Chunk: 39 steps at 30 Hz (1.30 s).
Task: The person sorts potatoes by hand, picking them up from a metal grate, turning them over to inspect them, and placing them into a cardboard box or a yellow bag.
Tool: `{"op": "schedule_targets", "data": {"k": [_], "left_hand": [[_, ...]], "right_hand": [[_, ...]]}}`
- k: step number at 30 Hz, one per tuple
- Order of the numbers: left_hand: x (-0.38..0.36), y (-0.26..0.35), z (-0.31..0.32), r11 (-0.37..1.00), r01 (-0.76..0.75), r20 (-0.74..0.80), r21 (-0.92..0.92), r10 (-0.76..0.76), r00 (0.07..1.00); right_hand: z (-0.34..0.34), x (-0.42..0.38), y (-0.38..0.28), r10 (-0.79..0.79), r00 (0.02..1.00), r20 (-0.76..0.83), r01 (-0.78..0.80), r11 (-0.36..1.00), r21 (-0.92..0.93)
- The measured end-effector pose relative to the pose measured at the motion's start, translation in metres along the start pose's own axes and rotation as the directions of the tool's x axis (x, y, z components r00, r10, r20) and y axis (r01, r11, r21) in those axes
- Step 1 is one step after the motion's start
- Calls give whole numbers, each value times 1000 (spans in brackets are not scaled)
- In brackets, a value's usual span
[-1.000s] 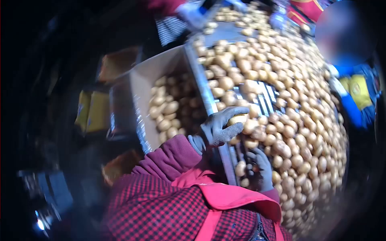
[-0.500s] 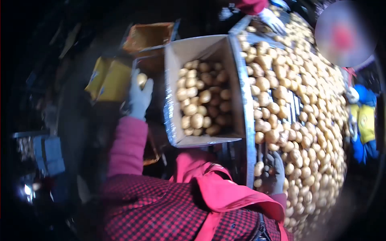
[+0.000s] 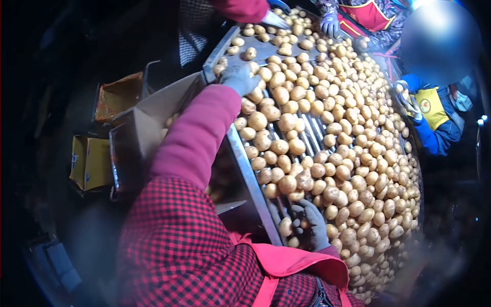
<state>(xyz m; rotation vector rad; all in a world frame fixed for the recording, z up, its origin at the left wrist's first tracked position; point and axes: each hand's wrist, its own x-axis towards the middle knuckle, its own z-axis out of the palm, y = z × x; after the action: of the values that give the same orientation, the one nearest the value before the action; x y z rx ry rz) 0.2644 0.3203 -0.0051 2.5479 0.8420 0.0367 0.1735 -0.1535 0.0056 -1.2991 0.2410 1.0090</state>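
Note:
My left hand [image 3: 239,79], in a grey glove, reaches across to the far-left corner of the sorting table, over potatoes [image 3: 279,96] by the metal rim. Its fingers are mostly hidden, so its grip cannot be made out. Near the table's close edge, my right hand [image 3: 313,225], also gloved, rests low among the potatoes with fingers apart and slightly curled. A loose potato [image 3: 285,226] lies just left of those fingers. Beneath my left arm, the cardboard box [image 3: 148,134] is largely covered; a few potatoes show inside.
A metal rim [image 3: 255,192] edges the table, with rollers [image 3: 311,134] showing between potatoes. Left of the box stand a yellow carton [image 3: 92,162] and an orange-lined box [image 3: 120,97]. Co-workers' gloved hands [image 3: 330,24] are at the far side; a person in a yellow apron [image 3: 431,108] is at right.
My left hand, which held a potato over the boxes at left, has swung right onto the table's potatoes. The view has turned and shifted; my right hand stays near the close edge.

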Motion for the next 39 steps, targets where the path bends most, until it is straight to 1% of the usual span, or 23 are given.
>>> {"op": "schedule_targets", "data": {"k": [1, 7, 8, 9, 10, 11, 12, 13, 14, 16, 17, 18, 20, 21, 23, 24, 26, 27, 29, 34, 37, 38, 39], "left_hand": [[13, 6, 0, 998, 18, 77, 53, -22, 997], [47, 14, 30, 979, 202, -39, -25, -203, 978], [33, 14, 29, 952, 213, -33, -222, -226, 974], [41, 4, 45, 961, 241, -151, -138, -261, 953], [43, 3, 42, 954, 210, -123, -214, -240, 963], [49, -14, 72, 934, 83, -302, -347, -195, 933], [38, -21, 77, 798, -165, -372, -580, -78, 925], [13, -17, 65, 708, -338, -484, -621, -7, 875], [-1, -20, 62, 661, -340, -500, -669, -60, 864], [-77, -15, 16, 173, -21, -69, -985, -278, 958], [-108, -33, 18, 452, -267, -419, -851, -277, 865], [-139, -51, 19, 724, -368, -713, -583, -239, 659], [-225, -81, -7, 794, -285, -718, -538, -254, 648], [-280, -75, -35, 215, -153, -241, -965, -481, 843], [-339, -116, -22, 82, -121, -145, -989, -663, 734], [-361, -155, -1, 168, -118, -204, -979, -729, 654], [-398, -194, 0, 157, -92, -182, -983, -848, 498], [-413, -201, -12, 61, -94, -96, -994, -901, 424], [-433, -223, -16, 72, -75, -92, -995, -946, 312], [-465, -296, -10, -95, -195, 51, -976, -974, 220], [-454, -385, -57, 127, -291, -147, -948, -988, 46], [-453, -422, -97, 440, -149, -460, -886, -875, 152], [-457, -423, -101, 476, -68, -481, -877, -865, 146]], "right_hand": [[-4, 3, 2, 7, 1000, -14, -7, 1000, -28], [-3, 4, -6, 87, 996, 34, -88, 996, 32], [-2, 4, -7, 82, 996, 46, -83, 996, 23], [1, 4, -9, 77, 997, 25, -77, 997, 20], [4, 2, -10, 79, 997, 14, -79, 997, 10], [6, 2, -9, 88, 996, 11, -88, 996, -7], [1, 6, -5, 107, 994, 26, -107, 994, 6], [13, 2, -6, 113, 990, -89, -111, 993, 28], [8, 5, -2, 127, 990, -62, -125, 992, 33], [1, 7, 2, 116, 993, 16, -116, 993, 2], [5, 1, 1, 106, 992, 66, -107, 994, 11], [2, -2, 4, 129, 988, 83, -133, 990, 43], [-17, 0, 10, 125, 978, 166, -142, 985, 95], [-31, 0, 13, 122, 965, 233, -159, 976, 148], [-47, 4, 16, 126, 937, 325, -196, 961, 193], [-51, 7, 17, 135, 928, 348, -211, 958, 192], [-67, 13, 21, 140, 921, 363, -209, 965, 158], [-84, 23, 30, 86, 964, 252, -107, 992, 73], [-68, 22, 32, 18, 997, 72, -11, 996, -87], [22, -13, 25, -144, 981, -130, 99, 947, -306], [15, -6, 29, -185, 976, -114, 145, 946, -290], [-25, 10, 32, -192, 979, -60, 165, 936, -312], [-26, 9, 31, -193, 981, -5, 180, 926, -332]]}}
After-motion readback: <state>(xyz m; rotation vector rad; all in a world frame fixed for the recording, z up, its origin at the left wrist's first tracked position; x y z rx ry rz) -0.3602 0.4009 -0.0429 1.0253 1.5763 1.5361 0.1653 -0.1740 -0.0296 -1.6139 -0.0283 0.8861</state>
